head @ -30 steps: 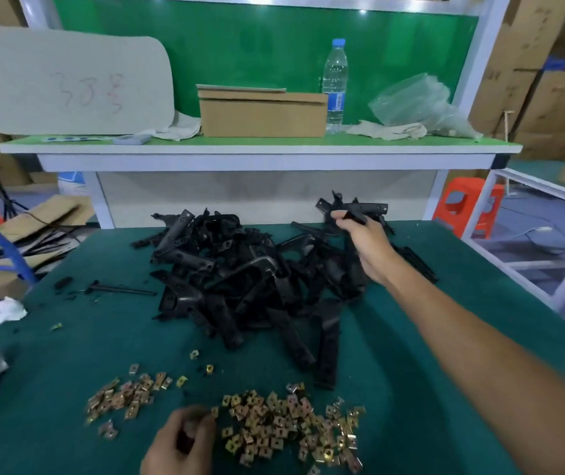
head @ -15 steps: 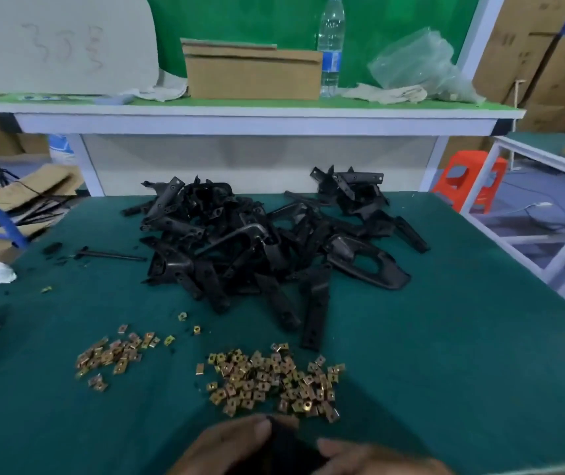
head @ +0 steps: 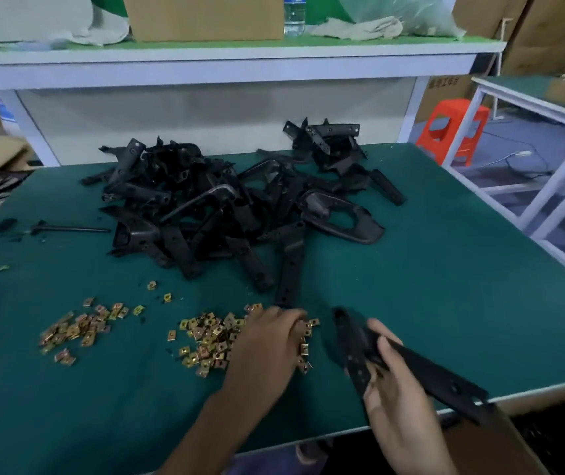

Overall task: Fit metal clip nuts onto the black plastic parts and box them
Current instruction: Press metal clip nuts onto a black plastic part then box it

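The right hand (head: pixel 401 409) grips a long black plastic part (head: pixel 445 382) near its middle. The thumb (head: pixel 385 347) is curled over the top face and the other fingers are wrapped underneath. The part runs through the fist at a slant. One end points up and to the left over the green table (head: pixel 428 286), and the other end reaches past the table's near edge, above a brown carton (head: pixel 500 450) at the lower right corner.

The left hand (head: pixel 265 354) rests palm down on the right side of the larger pile of brass-coloured clips (head: pixel 205 341). Its fingers are bent down into them. The back of the hand hides the fingertips, so I cannot tell whether it is pinching a clip. The two hands are close together but apart.

A smaller scatter of clips (head: pixel 78 329) lies further left. Beyond both lies a big tangled heap of black parts (head: pixel 205 207) in the middle of the table. On the white shelf (head: pixel 226 60) behind stand a cardboard box (head: pixel 205 18) and a water bottle (head: pixel 294 15). An orange stool (head: pixel 452 128) stands on the floor to the right.
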Available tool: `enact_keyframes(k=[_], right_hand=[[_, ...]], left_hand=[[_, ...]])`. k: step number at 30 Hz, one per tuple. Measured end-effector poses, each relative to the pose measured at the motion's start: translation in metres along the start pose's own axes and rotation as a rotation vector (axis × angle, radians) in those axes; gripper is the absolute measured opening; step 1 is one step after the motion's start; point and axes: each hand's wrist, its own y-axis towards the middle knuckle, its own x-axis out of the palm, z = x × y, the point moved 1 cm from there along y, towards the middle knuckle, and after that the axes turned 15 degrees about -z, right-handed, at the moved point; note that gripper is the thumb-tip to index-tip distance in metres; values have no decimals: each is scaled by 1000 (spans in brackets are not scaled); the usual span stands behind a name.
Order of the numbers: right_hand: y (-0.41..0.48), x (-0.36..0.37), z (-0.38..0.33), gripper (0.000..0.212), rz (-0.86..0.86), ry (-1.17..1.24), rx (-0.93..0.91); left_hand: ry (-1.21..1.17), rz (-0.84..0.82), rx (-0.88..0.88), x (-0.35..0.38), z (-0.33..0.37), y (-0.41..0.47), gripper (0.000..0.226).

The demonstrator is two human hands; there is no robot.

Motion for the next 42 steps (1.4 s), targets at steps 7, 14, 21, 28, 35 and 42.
enact_keyframes(k=[7, 14, 21, 28, 35, 42], right_hand=[[32, 15, 0, 43, -69, 28, 6], [32, 19, 14, 50, -121, 18, 6], [32, 34, 21, 39, -145, 132, 175], [29, 30, 21, 32, -202, 87, 230], [25, 32, 23, 35, -307, -53, 260], [26, 30, 27, 24, -386, -84, 268]], left_hand=[[202, -101, 8, 6, -14, 34, 29], [-70, 4, -17, -14, -8, 20, 15], [-685, 43, -81, -7, -6, -17, 10], [-1019, 10, -187, 10, -7, -33, 16], [-1275, 57, -201, 22, -6, -31, 24], [-1599, 85, -225, 29, -13, -31, 15]])
